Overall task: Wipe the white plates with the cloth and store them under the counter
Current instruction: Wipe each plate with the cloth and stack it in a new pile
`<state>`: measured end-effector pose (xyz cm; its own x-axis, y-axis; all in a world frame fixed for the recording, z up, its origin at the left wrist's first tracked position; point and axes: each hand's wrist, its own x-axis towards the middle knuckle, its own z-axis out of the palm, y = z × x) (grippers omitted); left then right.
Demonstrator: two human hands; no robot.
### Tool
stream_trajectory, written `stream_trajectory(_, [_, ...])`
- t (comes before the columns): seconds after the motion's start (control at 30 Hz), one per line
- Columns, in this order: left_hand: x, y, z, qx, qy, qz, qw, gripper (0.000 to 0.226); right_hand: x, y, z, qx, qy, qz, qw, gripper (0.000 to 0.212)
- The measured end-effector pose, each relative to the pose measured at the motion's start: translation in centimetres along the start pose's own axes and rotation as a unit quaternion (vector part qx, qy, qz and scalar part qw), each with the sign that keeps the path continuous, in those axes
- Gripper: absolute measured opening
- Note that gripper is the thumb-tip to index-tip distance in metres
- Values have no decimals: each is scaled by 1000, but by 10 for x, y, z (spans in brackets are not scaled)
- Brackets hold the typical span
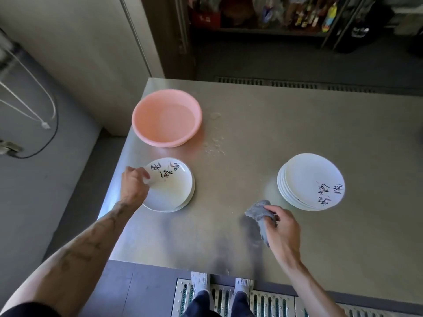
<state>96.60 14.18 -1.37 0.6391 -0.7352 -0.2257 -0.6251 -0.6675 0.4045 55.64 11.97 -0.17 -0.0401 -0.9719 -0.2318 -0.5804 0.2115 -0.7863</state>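
Two stacks of white plates with black brush lettering sit on the steel counter (229, 225). The left stack (174, 191) lies near the counter's left edge; my left hand (135, 184) grips the rim of its top plate, which looks slightly tilted up. The right stack (309, 179) holds several plates and nothing touches it. My right hand (281, 227) holds a crumpled grey cloth (261, 211) just above the counter, a little to the left of and nearer than the right stack.
A pink plastic basin (167, 117) stands behind the left stack, with water drops (215, 145) on the steel beside it. The counter's near edge runs just above my feet, which stand on a metal floor grating (274, 303). Shelves with bottles (297, 12) line the back.
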Motion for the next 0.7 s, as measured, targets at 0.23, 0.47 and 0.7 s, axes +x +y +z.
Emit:
stream_trajectory(0.23, [0, -3, -11, -98, -22, -69, 993, 42, -2, -9, 2, 25, 1, 1, 1000, 32])
stream_trajectory(0.47, [-30, 37, -15, -172, -48, -30, 984, 54, 2, -15, 4, 51, 5, -16, 999, 32])
stream_trajectory(0.7, [-100, 92, 72, -171, -129, 90, 973, 59, 3, -6, 4, 19, 6, -59, 998, 28])
